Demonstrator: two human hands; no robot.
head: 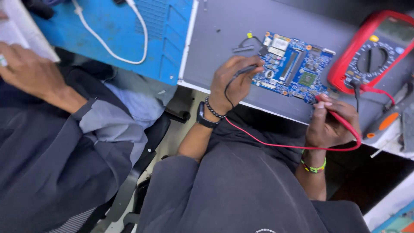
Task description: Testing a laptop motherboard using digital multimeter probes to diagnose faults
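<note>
A: From the head view, what has the left hand [235,84] got?

B: Its fingers [246,71] are pinched shut round a thin black probe [246,69], tip laid on the blue circuit board [293,69] at the board's nine o'clock edge. A black lead runs from it back across the wrist, which wears a dark watch [203,116] and a bead bracelet.

A: And the right hand [330,123]?

B: Closed round a red probe [340,121], held near the board's five o'clock corner; I cannot tell whether the tip touches. Its red lead [280,144] loops below the bench edge toward the left wrist.

A: Where does the board sit?

B: Flat on the grey bench [215,43], between the two hands. At its three o'clock, just beside it, lies a red multimeter [373,54] with a round dial.

A: Anything else about?

B: At the board's nine o'clock, well apart, a blue mat [172,51] with a white cable [112,47] curled on it. At the frame's far nine o'clock another person's hand [26,71] in a grey sleeve holds something white
</note>
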